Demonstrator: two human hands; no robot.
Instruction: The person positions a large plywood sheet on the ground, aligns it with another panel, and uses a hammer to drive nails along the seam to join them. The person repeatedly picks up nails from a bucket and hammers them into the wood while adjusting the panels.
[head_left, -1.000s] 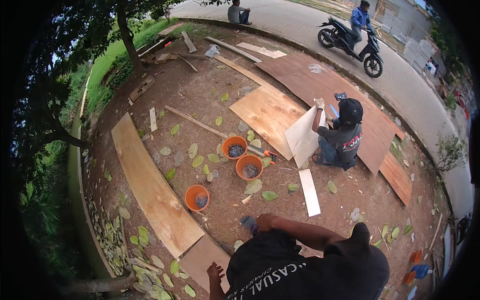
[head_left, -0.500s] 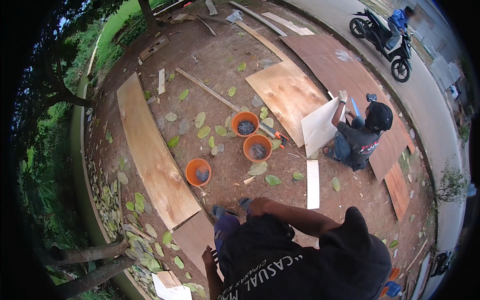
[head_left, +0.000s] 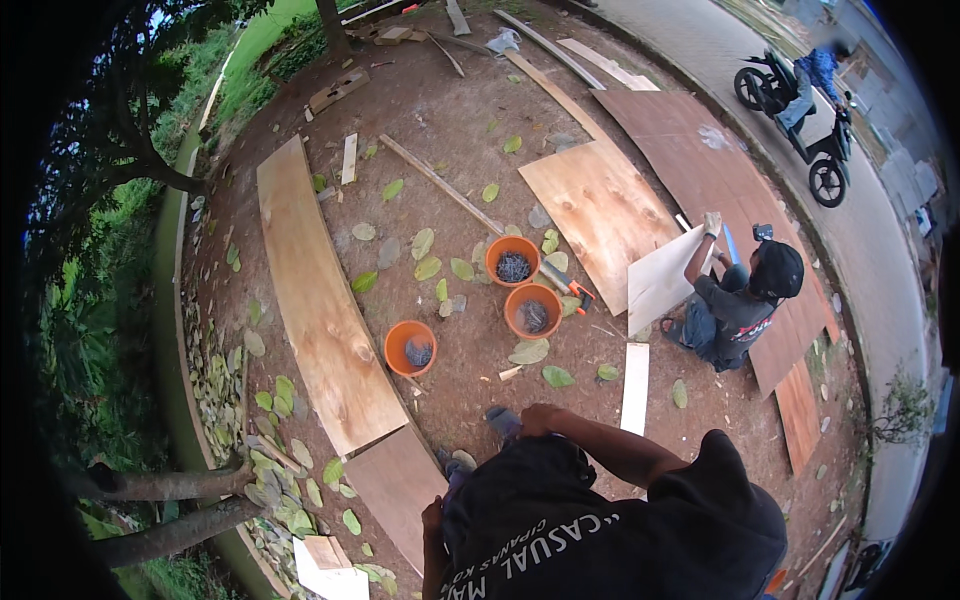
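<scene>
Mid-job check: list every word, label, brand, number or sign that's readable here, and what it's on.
Wearer's black shirt: white lettering, one large line and one smaller, upside down to the camera; I won't copy its words.
Co-worker's gray shirt: red and white print, too small to read.
Three orange buckets: no lettering visible.
I can make out no signs.

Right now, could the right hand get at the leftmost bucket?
Probably, with a lean forward: the right hand is short of the leftmost bucket, but nothing tall stands between them and its top is open.
</scene>
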